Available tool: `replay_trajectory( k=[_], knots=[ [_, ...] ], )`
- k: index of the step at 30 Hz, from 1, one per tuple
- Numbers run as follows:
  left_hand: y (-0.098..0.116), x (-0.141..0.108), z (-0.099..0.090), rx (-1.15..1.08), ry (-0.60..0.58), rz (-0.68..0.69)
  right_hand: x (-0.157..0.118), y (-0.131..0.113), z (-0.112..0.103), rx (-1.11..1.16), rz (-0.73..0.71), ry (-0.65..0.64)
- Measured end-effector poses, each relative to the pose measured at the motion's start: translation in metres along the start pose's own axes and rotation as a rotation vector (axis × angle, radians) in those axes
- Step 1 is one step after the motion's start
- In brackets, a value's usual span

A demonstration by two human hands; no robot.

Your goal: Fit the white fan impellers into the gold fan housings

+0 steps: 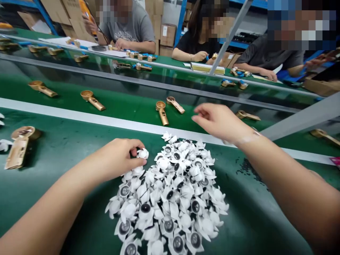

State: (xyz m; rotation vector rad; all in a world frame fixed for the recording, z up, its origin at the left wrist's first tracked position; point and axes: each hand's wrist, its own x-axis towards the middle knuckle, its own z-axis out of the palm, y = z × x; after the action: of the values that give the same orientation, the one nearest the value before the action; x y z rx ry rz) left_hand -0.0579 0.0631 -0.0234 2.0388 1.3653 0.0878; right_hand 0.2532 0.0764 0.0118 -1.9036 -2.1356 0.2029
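Left hand (117,157): fingers hold one white wrapped part (142,153), heap (164,198) just below them. Right hand (217,122): fingers narrow, empty, beyond heap.

At 6 o'clock, a heap of white petalled pieces (170,198) forms a scattered pattern of dark, silver-ringed round centres. A matching white piece (142,153) sits in the left hand (114,159) at 9 o'clock. Beneath them runs a dark green conveyor belt (66,198), edged by a pale grey strip (106,120). Fine black specks (249,171) dot the green at 2 o'clock. Brassy gold handled parts (162,112) lie at 12 o'clock, and farther gold parts carry bright blue clips (142,65). At 11 o'clock, a co-worker wears a grey T-shirt (127,26) with a pale print. Brown cardboard boxes (168,34) stand beyond. A pink scrap (335,162) shows at 3 o'clock.
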Motion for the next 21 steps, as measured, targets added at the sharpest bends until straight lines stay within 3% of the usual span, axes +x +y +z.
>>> replay_trajectory(
  k=[4, 6, 8, 13, 17, 19, 21],
  knots=[
    [-0.002, 0.007, 0.007, 0.114, 0.101, 0.010, -0.126, 0.037, 0.000, 0.031, 0.060, -0.010],
    [-0.002, 0.010, 0.012, 0.144, 0.182, 0.044, -0.168, 0.049, 0.013, 0.053, 0.076, 0.004],
    [0.000, 0.013, 0.016, 0.156, 0.259, 0.072, -0.192, 0.054, 0.027, 0.062, 0.040, 0.023],
    [0.013, 0.015, 0.015, 0.225, 0.157, -0.094, -0.203, 0.055, 0.041, -0.084, -0.071, 0.057],
    [0.020, 0.010, 0.009, 0.213, 0.202, -0.134, -0.201, 0.060, 0.040, -0.357, -0.251, -0.049],
    [0.022, 0.007, 0.008, 0.041, 0.241, -0.125, -0.196, 0.064, 0.039, -0.413, -0.284, -0.090],
    [0.026, 0.003, 0.010, -0.303, 0.221, -0.084, -0.185, 0.061, 0.036, -0.345, -0.262, -0.080]
  ],
)
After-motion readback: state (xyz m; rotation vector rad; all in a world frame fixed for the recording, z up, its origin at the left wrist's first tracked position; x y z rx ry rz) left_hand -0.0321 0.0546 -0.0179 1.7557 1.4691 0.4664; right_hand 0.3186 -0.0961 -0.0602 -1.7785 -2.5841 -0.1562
